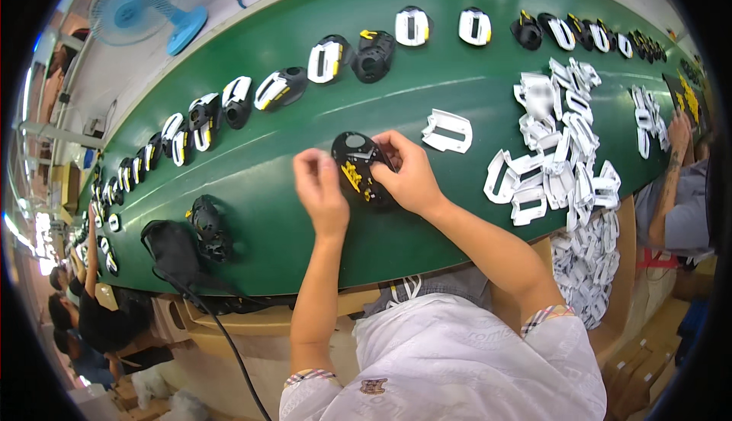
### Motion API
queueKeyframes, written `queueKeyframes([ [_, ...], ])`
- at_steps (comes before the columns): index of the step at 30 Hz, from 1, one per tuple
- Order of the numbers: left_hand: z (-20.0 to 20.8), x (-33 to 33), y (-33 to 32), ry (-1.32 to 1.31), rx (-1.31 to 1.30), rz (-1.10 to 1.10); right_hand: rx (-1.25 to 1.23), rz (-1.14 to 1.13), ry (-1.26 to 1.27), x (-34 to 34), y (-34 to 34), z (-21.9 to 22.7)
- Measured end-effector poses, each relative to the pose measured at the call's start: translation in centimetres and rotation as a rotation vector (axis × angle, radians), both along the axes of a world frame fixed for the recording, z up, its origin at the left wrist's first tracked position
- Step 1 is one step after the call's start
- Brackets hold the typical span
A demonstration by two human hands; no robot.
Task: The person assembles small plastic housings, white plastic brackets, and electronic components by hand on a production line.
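A black plastic housing (355,145) with a round grey patch at its top and small yellow pieces (351,176) on its face is in front of me, over the green bench. My right hand (408,173) grips its right side, with fingers at the upper edge and thumb on the face. Just left of the housing is my left hand (323,192), apart from it. Its fingers are curled together; whatever they pinch, if anything, is hidden. One white plastic frame (448,131) lies to the right of my right hand.
White frames (560,158) are heaped at right, above a carton of more (587,257). Black-and-white assemblies (328,59) line the bench's far side. A dark bag-like object (169,249) and black part (208,227) lie left. A fan (137,9) stands behind; co-workers sit both sides.
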State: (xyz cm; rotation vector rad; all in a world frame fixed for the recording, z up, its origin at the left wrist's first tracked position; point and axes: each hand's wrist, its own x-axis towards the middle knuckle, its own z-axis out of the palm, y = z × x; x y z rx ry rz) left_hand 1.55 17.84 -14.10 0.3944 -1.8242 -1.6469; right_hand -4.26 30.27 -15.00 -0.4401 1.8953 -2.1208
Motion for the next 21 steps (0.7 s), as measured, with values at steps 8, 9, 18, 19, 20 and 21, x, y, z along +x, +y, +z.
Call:
queueKeyframes([
  [8, 12.2, 7.2, 4.3, 0.814, 0.737, -1.246, 0.012, 0.007, -0.024, -0.8, -0.3, 0.3],
  [9, 13.0, 6.8, 4.7, 0.824, 0.755, -1.241, 0.031, 0.004, -0.027, -0.9, 0.1, 0.3],
  [18, 14.8, 5.7, 5.5, 0.796, 1.076, -1.643, -0.029, -0.002, -0.032, -0.8, -0.5, 0.3],
  [19, 14.9, 5.9, 5.6, 0.807, 1.069, -1.636, -0.016, 0.012, -0.044, -0.6, -0.6, 0.4],
  [20, 14.9, 6.1, 5.7, 0.798, 1.107, -1.638, -0.013, 0.024, -0.039, -0.5, -0.6, 0.5],
  [21, 14.8, 6.1, 5.8, 0.79, 1.15, -1.644, 0.0, 0.017, -0.032, -0.4, -0.4, 0.4],
])
